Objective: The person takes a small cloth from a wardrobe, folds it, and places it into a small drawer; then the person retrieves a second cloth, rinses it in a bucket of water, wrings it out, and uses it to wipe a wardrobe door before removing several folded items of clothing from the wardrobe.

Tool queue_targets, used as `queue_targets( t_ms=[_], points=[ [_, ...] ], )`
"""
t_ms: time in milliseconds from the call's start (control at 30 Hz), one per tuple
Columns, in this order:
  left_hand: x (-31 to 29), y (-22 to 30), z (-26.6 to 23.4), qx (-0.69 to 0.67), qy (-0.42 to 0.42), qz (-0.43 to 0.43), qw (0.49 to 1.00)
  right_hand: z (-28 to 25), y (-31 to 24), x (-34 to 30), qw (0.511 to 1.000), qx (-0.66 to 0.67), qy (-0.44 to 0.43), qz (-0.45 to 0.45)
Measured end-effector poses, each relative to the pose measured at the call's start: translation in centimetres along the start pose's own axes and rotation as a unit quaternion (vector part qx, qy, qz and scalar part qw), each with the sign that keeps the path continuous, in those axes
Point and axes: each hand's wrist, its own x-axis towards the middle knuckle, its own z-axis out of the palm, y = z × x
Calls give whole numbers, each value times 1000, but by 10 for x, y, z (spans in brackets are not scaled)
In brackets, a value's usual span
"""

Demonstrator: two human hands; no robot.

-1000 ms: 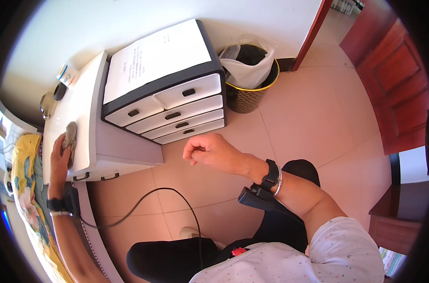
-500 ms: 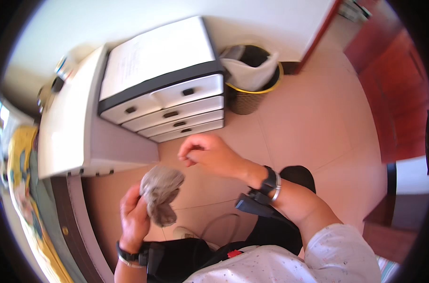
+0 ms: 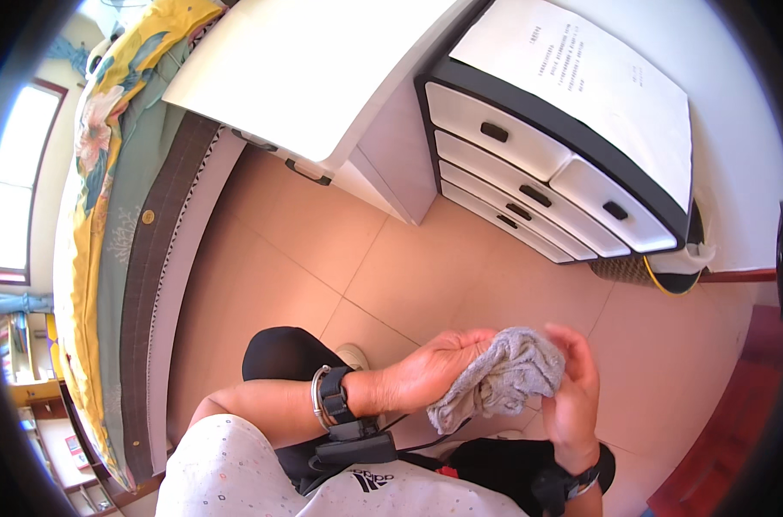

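Observation:
A crumpled grey cloth is bunched up between my two hands, above my knees. My left hand grips its left side, with the fingers partly hidden behind the fabric. On the other side, my right hand has its thumb and fingers around the cloth's right edge. The fabric looks soft and slightly fuzzy, and part of it hangs down below my left hand.
A black-and-white drawer cabinet with a paper sheet on top stands ahead. Beside it are a white desk and a waste bin. A bed with a yellow floral cover lies left. Red wooden furniture is at lower right.
My view has turned left, toward the bed. My right hand, empty and away from the cloth before, now holds its right side. The cloth has come between both hands.

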Motion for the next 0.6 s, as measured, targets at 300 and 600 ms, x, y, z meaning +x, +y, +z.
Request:
queue_targets(
  t_ms=[300,600],
  points=[
    [-9,23,5,-260,186,-19,947,-12,5,-29,975,84,89,186],
    [-21,1,-2,-145,222,77,961,8,16,-38,960,132,84,233]
  ],
)
